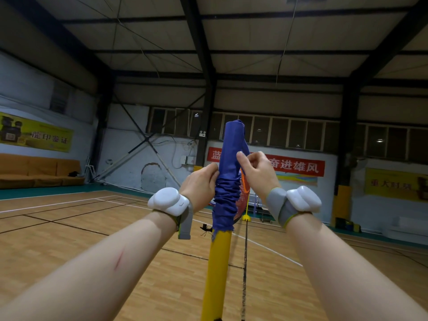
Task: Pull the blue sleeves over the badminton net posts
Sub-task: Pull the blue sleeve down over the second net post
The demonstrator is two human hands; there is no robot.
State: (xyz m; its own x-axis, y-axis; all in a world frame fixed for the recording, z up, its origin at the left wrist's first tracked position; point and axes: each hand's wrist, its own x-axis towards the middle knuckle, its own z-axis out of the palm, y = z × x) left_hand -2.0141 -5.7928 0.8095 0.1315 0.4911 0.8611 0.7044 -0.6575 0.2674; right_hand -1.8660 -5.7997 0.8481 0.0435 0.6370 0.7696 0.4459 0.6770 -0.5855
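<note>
Blue sleeve on the upper part of a yellow post, seen from the head camera. The sleeve's top section stands smooth and upright over the post tip; its middle section is gathered into tight horizontal folds; its frayed lower hem ends just above the bare yellow length of the post, which runs down out of view.

Left hand: fingers curled, grasping the sleeve's left edge just above the gathered folds, thumb lying against the fabric.

Right hand: fingers curled inward, pinching the sleeve's right edge slightly higher than the left hand, thumb tip pressed to the cloth. Both hands touch the sleeve only; neither touches the bare post.

Each wrist carries a white tracker on a grey strap. An orange patch shows between the folds and the right hand; what it belongs to cannot be told. A dark cord hangs just right of the post. Behind lie a wooden court floor with painted lines and a red banner on the far wall.
</note>
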